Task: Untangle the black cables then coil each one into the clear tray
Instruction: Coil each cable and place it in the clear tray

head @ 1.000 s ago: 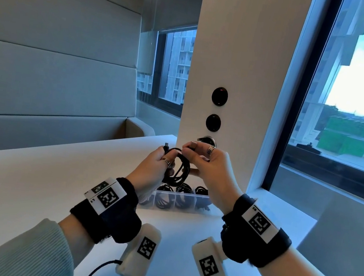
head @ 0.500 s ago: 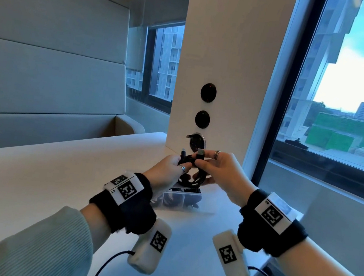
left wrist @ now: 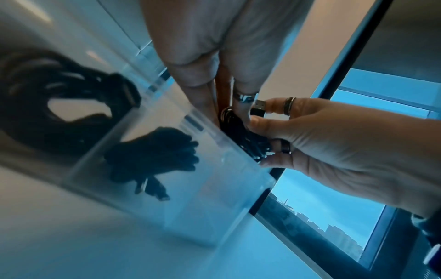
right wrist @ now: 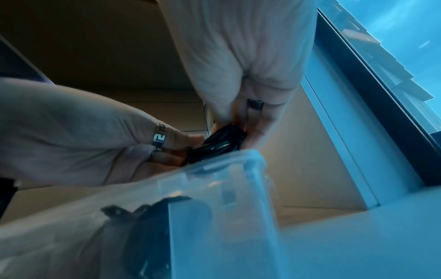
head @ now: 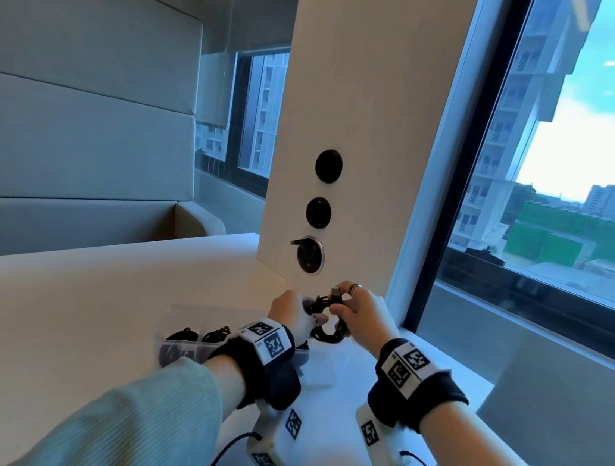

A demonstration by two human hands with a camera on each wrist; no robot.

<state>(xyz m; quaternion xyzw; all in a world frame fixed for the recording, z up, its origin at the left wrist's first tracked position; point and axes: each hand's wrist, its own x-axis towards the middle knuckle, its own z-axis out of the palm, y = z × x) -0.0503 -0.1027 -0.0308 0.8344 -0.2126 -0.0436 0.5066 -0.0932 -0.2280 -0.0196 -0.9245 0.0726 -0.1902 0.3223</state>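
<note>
Both hands meet above the right end of the tray (head: pixel 181 349), and between them a coiled black cable (head: pixel 328 331) hangs in the air, not yet in any compartment. The left hand (head: pixel 293 315) pinches one side of the coil with thumb and fingers; the right hand (head: pixel 362 322) curls round the other side, its grip closed on the loops, with the plug (left wrist: pixel 257 110) sticking up beside a ringed finger. How many turns the coil has is hard to tell, since the fingers cover much of it. The left wrist and its band hide the right part of the tray in the head view, so only two left compartments show there, each with a dark bundle (head: pixel 183 333) inside. In the left wrist view two coils (left wrist: pixel 152 154) lie blurred behind the clear wall, and the nearer one on the left is cut off by the picture's edge. The right wrist view is smeared; one bundle (right wrist: pixel 152 222) shows through the plastic. The tray stands on a pale worktop (head: pixel 52 316) that runs far left to a padded bench wall. A white pillar (head: pixel 373 104) with three round dark sockets rises just beyond the hands, and a large window (head: pixel 577 190) on the right looks out on buildings.
</note>
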